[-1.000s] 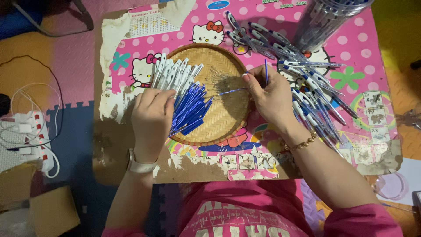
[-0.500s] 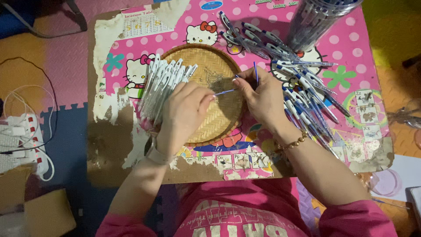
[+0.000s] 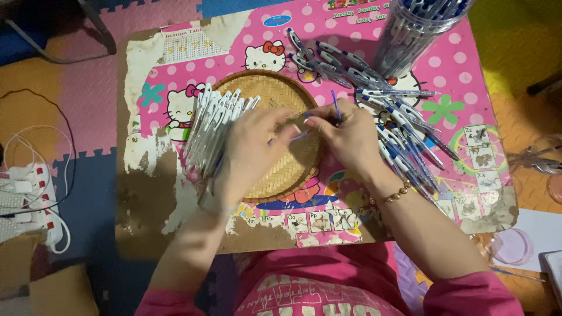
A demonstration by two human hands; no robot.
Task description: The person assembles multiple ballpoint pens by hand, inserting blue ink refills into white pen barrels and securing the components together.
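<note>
home floor, foam play mats [image 3: 76, 88], low cartoon table [image 3: 462, 64]

A woven tray [image 3: 266, 88] sat on the table [image 3: 468, 70], pen barrels [image 3: 212, 126] along its left rim, assembled pens [image 3: 398, 126] to its right (a clear jar [image 3: 413, 32] stood behind them).

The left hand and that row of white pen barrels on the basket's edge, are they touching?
Cannot tell. In the head view the left hand is motion-blurred and overlaps the white pen barrels at the woven basket's rim, so no contact or gap shows plainly.
</note>
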